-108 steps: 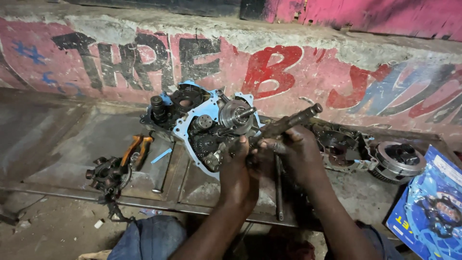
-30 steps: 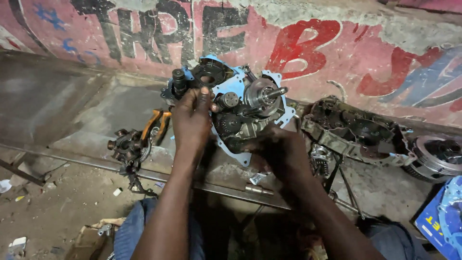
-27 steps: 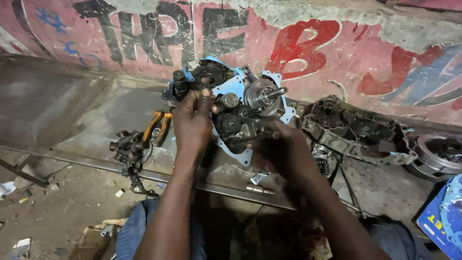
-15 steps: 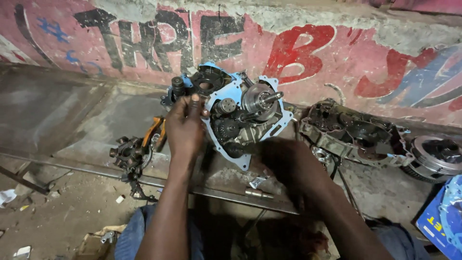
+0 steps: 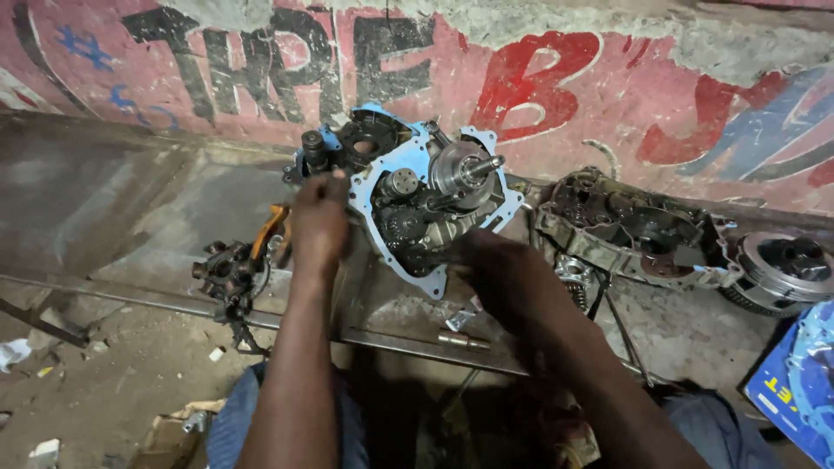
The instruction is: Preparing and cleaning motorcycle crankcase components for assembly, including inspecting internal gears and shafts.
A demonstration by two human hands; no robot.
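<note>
An open motorcycle engine case (image 5: 408,195) with a blue gasket around its rim stands tilted on a metal bench, gears and a round rotor showing. My left hand (image 5: 317,227) grips the case's left edge. My right hand (image 5: 499,269) holds the case's lower right edge, fingers partly hidden under it.
The other crankcase half (image 5: 634,230) lies to the right, with a round clutch part (image 5: 782,269) beyond it. Orange-handled pliers (image 5: 269,230) and a small dark metal part (image 5: 221,274) lie left of the case. A blue printed package (image 5: 795,382) sits at the right edge. A painted wall runs behind.
Both hands stayed on the engine case while it was tipped and shifted slightly; my right hand moved lower along its edge. The long tool seen earlier is out of my right hand.
</note>
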